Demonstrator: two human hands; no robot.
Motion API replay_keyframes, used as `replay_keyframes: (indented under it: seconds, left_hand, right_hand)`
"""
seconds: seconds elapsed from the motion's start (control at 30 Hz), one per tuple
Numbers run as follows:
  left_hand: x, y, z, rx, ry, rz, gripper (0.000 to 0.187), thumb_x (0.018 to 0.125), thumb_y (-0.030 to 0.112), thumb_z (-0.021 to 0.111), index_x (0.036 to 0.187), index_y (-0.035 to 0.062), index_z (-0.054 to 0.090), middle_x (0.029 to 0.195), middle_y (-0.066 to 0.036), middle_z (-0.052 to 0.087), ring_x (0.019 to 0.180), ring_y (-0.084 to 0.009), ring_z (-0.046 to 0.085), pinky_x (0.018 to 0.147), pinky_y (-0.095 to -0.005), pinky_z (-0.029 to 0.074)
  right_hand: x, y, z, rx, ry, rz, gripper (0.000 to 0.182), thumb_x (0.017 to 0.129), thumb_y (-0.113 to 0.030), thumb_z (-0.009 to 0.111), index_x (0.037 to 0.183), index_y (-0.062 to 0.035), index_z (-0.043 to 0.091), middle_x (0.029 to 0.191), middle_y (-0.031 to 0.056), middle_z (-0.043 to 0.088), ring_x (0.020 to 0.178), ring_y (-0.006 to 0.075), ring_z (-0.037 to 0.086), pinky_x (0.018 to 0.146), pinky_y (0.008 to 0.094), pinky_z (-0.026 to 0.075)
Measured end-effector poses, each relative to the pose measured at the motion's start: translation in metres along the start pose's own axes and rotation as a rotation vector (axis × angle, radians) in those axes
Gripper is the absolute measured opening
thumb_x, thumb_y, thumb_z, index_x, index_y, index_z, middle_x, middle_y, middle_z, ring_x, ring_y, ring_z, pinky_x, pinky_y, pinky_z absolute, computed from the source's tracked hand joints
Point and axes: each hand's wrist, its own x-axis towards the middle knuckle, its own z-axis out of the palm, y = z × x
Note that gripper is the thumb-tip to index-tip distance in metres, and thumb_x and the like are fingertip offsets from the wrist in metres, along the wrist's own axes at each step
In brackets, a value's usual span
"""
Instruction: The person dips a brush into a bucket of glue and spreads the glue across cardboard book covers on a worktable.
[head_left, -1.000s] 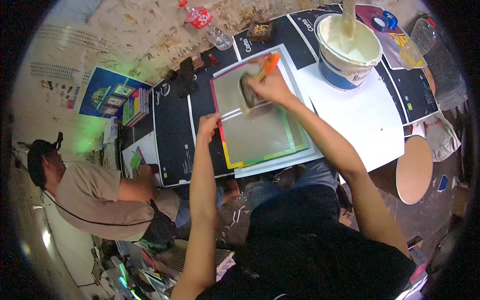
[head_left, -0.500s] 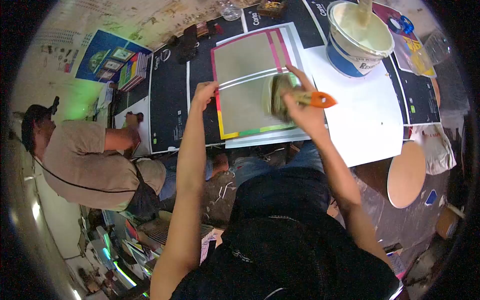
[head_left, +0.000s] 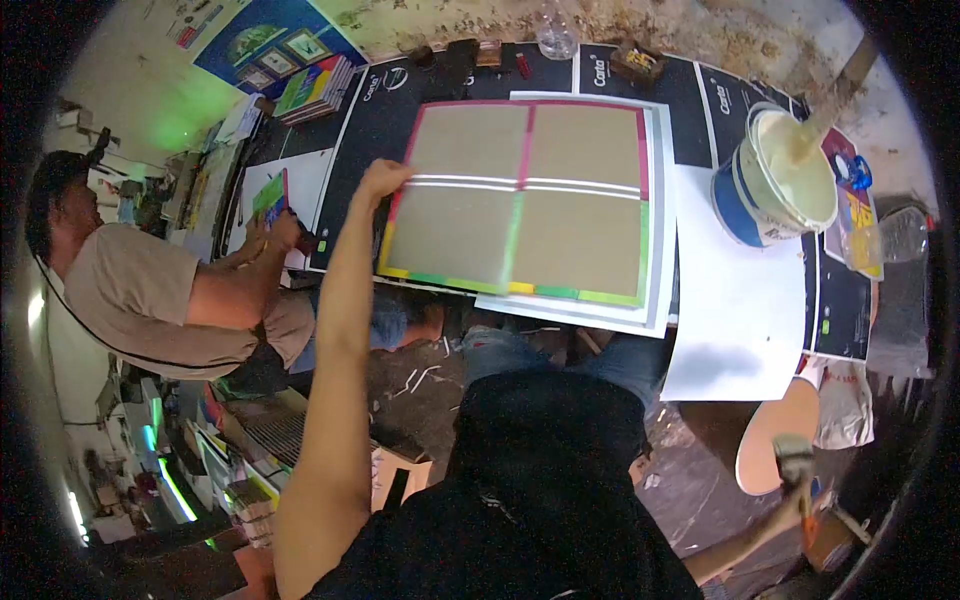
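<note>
Taped boards (head_left: 450, 235), grey-brown panels edged in magenta, yellow and green and crossed by paired white lines, lie on the tabletop (head_left: 690, 125) to the left of the bucket (head_left: 740, 190), partly over pale sheets (head_left: 656, 240). The left hand (head_left: 383, 178) has its grip pinching their left edge near the white lines. The right hand (head_left: 790, 512) is well apart from the bucket, nearer the wearer and out past the tabletop, its grip closed round the handle of a wide brush (head_left: 793, 453), bristles up, beside a round tan panel (head_left: 765, 450).

The pinched edge seems the weak point: an uneven tug there could skew the boards over the sheets, or crease the thin tape, since no hand steadies the far side. Tacky fingers might also mark or lift that border. Whether the bristles are wet cannot be told; if loaded, they could drip on the round panel or run down onto the fingers. The bucket, with a long stick (head_left: 835, 95) leaning out of it, could tip if the right arm swung back wide and caught the stick. A splash would likely land on the white sheet (head_left: 730, 330) just beside it, whose near end juts past the tabletop edge, where a passing sleeve or knee could drag it.
</note>
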Motion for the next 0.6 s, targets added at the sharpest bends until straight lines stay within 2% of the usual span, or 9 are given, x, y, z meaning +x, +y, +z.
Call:
replay_keyframes:
  seconds: [0.1,0.2,0.23,0.27,0.33,0.4,0.47,0.53,0.6]
  left_hand:
    - [0.005,-0.03,-0.036,0.207,0.113,-0.075,0.052,0.071,0.039,0.068,0.104,-0.0011,0.068,0.108,-0.021,0.066,0.102,-0.0309,0.064,0.09,-0.0376,0.049]
    - [0.019,-0.062,-0.046,0.3,0.251,-0.107,0.058,0.07,0.039,0.068,0.112,-0.0005,0.064,0.117,-0.024,0.061,0.111,-0.0356,0.058,0.096,-0.0395,0.046]
    - [0.002,-0.058,-0.045,0.237,0.391,-0.052,0.061,0.071,0.038,0.067,0.118,0.0,0.06,0.12,-0.023,0.06,0.114,-0.0348,0.057,0.098,-0.0392,0.044]
    - [-0.007,-0.056,-0.043,0.154,0.436,-0.006,0.058,0.071,0.037,0.068,0.116,-0.0007,0.06,0.116,-0.022,0.062,0.111,-0.0332,0.059,0.095,-0.0392,0.046]
    - [-0.05,-0.028,-0.038,-0.024,0.418,0.135,0.05,0.075,0.028,0.068,0.115,-0.0011,0.06,0.11,-0.02,0.065,0.104,-0.0311,0.062,0.089,-0.0378,0.049]
    - [-0.078,-0.021,-0.013,-0.279,0.491,0.269,0.039,0.079,0.018,0.065,0.113,-0.0019,0.059,0.104,-0.018,0.066,0.099,-0.0297,0.063,0.084,-0.0356,0.05]
    - [-0.113,-0.026,0.018,-0.38,0.662,0.483,0.034,0.082,0.013,0.064,0.111,-0.0023,0.058,0.102,-0.016,0.065,0.096,-0.0296,0.063,0.083,-0.034,0.049]
    - [-0.139,-0.061,0.07,-0.573,0.72,0.529,0.035,0.082,0.015,0.066,0.111,-0.0018,0.057,0.101,-0.014,0.065,0.096,-0.0288,0.063,0.083,-0.0337,0.048]
    - [-0.216,-0.069,0.092,-0.418,0.685,0.325,0.036,0.083,0.015,0.066,0.114,-0.0015,0.055,0.096,-0.014,0.064,0.091,-0.026,0.063,0.081,-0.0334,0.048]
  right_hand:
    - [0.016,-0.001,-0.028,0.054,0.141,-0.022,0.05,0.09,-0.019,0.058,0.134,0.0005,0.044,0.114,0.011,0.058,0.095,0.0187,0.057,0.097,0.0346,0.038]
    - [0.03,-0.007,-0.019,0.127,0.167,-0.053,0.05,0.091,-0.021,0.056,0.134,-0.0001,0.044,0.117,0.0118,0.056,0.099,0.0203,0.055,0.099,0.0355,0.037]
    - [0.034,-0.009,-0.013,0.155,0.158,-0.064,0.05,0.091,-0.022,0.056,0.134,-0.0002,0.044,0.118,0.0121,0.056,0.1,0.0209,0.055,0.099,0.0359,0.037]
    - [0.038,-0.012,-0.005,0.184,0.144,-0.073,0.049,0.091,-0.023,0.055,0.134,-0.0004,0.044,0.118,0.0124,0.056,0.101,0.0214,0.054,0.1,0.0362,0.036]
    - [0.043,-0.017,0.011,0.24,0.114,-0.083,0.049,0.092,-0.025,0.054,0.134,-0.0008,0.045,0.12,0.013,0.055,0.104,0.0225,0.053,0.101,0.0368,0.035]
    - [0.046,-0.021,0.026,0.287,0.082,-0.088,0.049,0.092,-0.026,0.053,0.134,-0.0011,0.045,0.122,0.0135,0.054,0.106,0.0236,0.052,0.102,0.0375,0.034]
    - [0.045,-0.021,0.037,0.325,0.065,-0.088,0.049,0.093,-0.028,0.052,0.134,-0.0015,0.045,0.124,0.0141,0.053,0.109,0.0246,0.051,0.103,0.0381,0.034]
    - [0.041,-0.019,0.047,0.358,0.05,-0.087,0.05,0.093,-0.03,0.051,0.134,-0.0018,0.045,0.125,0.0147,0.052,0.111,0.0257,0.05,0.104,0.0388,0.033]
    - [0.037,-0.014,0.057,0.395,0.021,-0.075,0.05,0.094,-0.031,0.05,0.134,-0.0022,0.046,0.127,0.0152,0.051,0.114,0.0268,0.049,0.105,0.0394,0.032]
